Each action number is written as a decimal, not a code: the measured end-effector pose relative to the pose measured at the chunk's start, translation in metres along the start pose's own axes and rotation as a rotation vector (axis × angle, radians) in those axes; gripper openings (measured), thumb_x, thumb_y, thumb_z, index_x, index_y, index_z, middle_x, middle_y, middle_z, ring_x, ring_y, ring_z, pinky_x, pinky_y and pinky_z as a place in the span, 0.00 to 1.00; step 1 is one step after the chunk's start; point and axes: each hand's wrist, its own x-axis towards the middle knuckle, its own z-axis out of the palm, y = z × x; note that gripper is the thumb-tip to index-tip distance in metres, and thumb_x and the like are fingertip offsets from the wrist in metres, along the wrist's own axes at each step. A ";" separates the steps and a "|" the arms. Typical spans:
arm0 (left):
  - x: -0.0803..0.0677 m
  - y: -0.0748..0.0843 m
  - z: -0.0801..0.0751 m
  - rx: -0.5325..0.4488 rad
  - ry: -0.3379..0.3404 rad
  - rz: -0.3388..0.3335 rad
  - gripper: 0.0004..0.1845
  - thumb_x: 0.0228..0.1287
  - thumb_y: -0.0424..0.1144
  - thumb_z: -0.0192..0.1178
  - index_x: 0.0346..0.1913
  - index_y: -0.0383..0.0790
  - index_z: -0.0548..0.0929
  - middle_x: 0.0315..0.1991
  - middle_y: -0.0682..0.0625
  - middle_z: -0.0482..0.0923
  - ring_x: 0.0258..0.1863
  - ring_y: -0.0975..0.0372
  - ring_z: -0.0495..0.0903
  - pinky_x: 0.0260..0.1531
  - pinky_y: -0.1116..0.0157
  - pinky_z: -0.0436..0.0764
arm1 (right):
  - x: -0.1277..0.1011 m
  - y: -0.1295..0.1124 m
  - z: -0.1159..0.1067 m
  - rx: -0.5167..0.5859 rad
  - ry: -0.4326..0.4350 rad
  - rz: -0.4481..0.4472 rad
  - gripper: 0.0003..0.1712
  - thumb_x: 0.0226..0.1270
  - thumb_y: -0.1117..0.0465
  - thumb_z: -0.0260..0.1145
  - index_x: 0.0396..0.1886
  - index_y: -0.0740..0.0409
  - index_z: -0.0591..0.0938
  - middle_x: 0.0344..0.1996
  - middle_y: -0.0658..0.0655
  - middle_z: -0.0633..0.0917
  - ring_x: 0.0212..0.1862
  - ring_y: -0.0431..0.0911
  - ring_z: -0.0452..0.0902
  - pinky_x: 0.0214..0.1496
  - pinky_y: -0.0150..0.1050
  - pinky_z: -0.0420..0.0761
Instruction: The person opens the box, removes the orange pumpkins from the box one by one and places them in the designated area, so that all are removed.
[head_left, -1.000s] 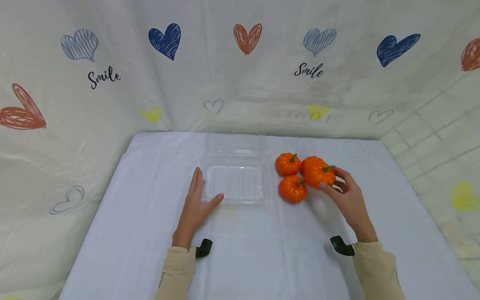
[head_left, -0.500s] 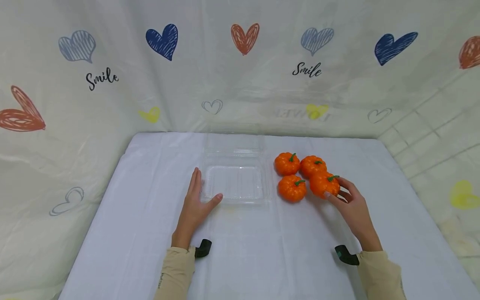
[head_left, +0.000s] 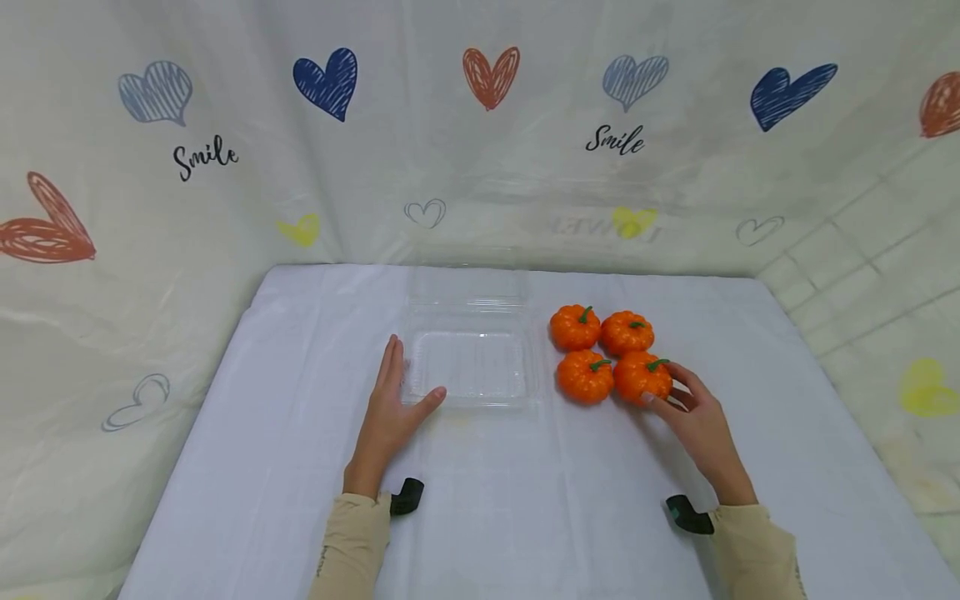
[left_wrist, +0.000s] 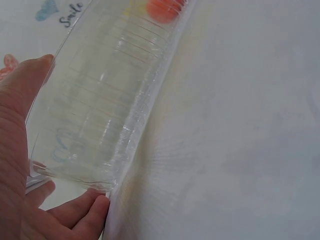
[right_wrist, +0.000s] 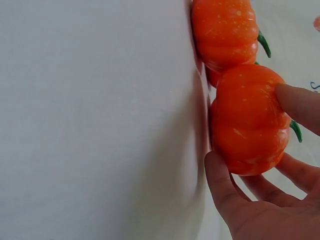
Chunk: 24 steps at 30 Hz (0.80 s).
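My right hand (head_left: pixel 697 421) grips a small orange pumpkin (head_left: pixel 642 377) with a green stem, thumb at its near side and fingers around its right. In the right wrist view this pumpkin (right_wrist: pixel 250 120) is at or very near the cloth, beside another pumpkin (right_wrist: pixel 225 32). Three more pumpkins make a square cluster with it: one back left (head_left: pixel 575 327), one back right (head_left: pixel 627 333), one front left (head_left: pixel 585 377). My left hand (head_left: pixel 390 417) rests at the left side of a clear plastic clamshell box (head_left: pixel 472 367), fingers straight, thumb over its front edge.
The box's clear lid (head_left: pixel 470 283) stands folded back behind its base. A white cloth (head_left: pixel 495 508) covers the table. Behind it hangs a pale curtain (head_left: pixel 525 175) printed with hearts and "Smile". A black wrist device (head_left: pixel 407 497) sits at the left cuff.
My right hand has brought its pumpkin from over the back right one toward me, then slightly left and down beside the front left one. The left hand and box stay put.
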 end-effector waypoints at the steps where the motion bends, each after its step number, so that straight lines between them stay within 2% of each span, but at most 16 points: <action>1: 0.000 0.000 0.000 0.001 -0.001 -0.001 0.62 0.66 0.62 0.73 0.89 0.44 0.45 0.88 0.62 0.36 0.81 0.51 0.61 0.80 0.45 0.56 | 0.000 0.001 0.000 -0.003 -0.001 -0.004 0.46 0.80 0.46 0.69 0.86 0.61 0.60 0.81 0.65 0.64 0.73 0.65 0.68 0.54 0.14 0.71; 9: -0.002 0.002 -0.002 0.011 0.002 0.000 0.62 0.66 0.62 0.72 0.89 0.44 0.45 0.88 0.61 0.36 0.81 0.51 0.61 0.80 0.45 0.55 | 0.004 0.008 0.005 -0.034 -0.016 -0.008 0.47 0.80 0.48 0.68 0.86 0.62 0.59 0.81 0.68 0.63 0.74 0.67 0.66 0.57 0.16 0.71; 16: -0.003 0.001 -0.004 0.020 0.011 0.009 0.62 0.65 0.63 0.72 0.89 0.43 0.45 0.88 0.60 0.36 0.81 0.50 0.62 0.80 0.44 0.56 | 0.008 0.003 0.010 -0.037 -0.028 -0.042 0.45 0.81 0.52 0.66 0.85 0.66 0.57 0.80 0.71 0.63 0.75 0.70 0.64 0.54 0.13 0.68; 20: -0.003 0.000 -0.005 0.019 0.010 0.018 0.62 0.65 0.62 0.73 0.89 0.44 0.46 0.88 0.58 0.36 0.80 0.49 0.63 0.79 0.42 0.57 | 0.009 0.003 0.012 -0.041 -0.031 -0.039 0.46 0.82 0.51 0.66 0.85 0.66 0.55 0.80 0.72 0.61 0.75 0.70 0.63 0.54 0.13 0.67; 22: -0.002 0.000 -0.005 0.020 0.009 0.020 0.62 0.65 0.61 0.73 0.89 0.45 0.46 0.89 0.55 0.37 0.80 0.48 0.64 0.79 0.40 0.57 | 0.009 0.002 0.011 -0.048 -0.018 -0.031 0.46 0.82 0.50 0.64 0.86 0.65 0.54 0.81 0.72 0.60 0.76 0.71 0.62 0.63 0.22 0.72; 24: -0.002 -0.001 -0.004 0.021 0.010 0.024 0.61 0.65 0.61 0.73 0.89 0.46 0.46 0.89 0.52 0.37 0.80 0.47 0.64 0.78 0.40 0.58 | 0.009 -0.001 0.011 -0.070 0.019 -0.030 0.46 0.83 0.49 0.63 0.87 0.64 0.53 0.82 0.71 0.58 0.76 0.70 0.62 0.71 0.38 0.75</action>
